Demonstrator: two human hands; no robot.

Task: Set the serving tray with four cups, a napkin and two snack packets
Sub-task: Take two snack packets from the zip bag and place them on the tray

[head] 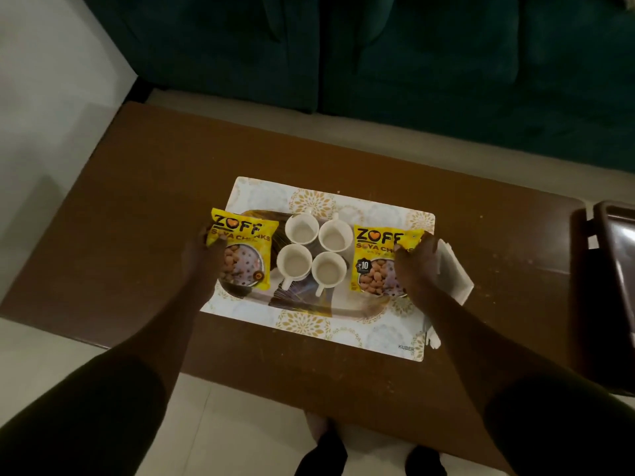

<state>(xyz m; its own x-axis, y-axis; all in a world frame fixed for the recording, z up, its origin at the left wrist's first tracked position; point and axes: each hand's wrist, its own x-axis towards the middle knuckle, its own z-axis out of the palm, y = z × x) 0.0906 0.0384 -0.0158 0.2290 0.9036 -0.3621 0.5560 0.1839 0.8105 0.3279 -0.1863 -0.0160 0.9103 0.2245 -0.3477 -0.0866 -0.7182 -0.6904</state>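
Your left hand (202, 250) sits at the left end of the serving tray (302, 309), fingers closed on the outer edge of the left snack packet (244, 252). That yellow packet lies face up over the tray's left end, its outer edge reaching past the tray rim.

At the tray's centre you have four white cups (311, 250) standing upright in a two-by-two block, close together. The far pair's handles point away from you; the near pair's handles point toward you. Whether neighbouring cups touch cannot be told.

Next comes the right snack packet (378, 261), face up on the tray's right end. Your right hand (415, 261) grips its outer edge, fingers clamped on the wrapper.

The white napkin (452, 269) lies just beyond your right hand, at the right edge of the patterned placemat (261, 194). Your hand hides part of it, so whether it rests on the tray or only beside it cannot be told.

The tray rests on the placemat, which lies on the brown table (137, 207). At the far right, a dark tray-like object (615, 255) sits at the table's edge, well apart from the setting.
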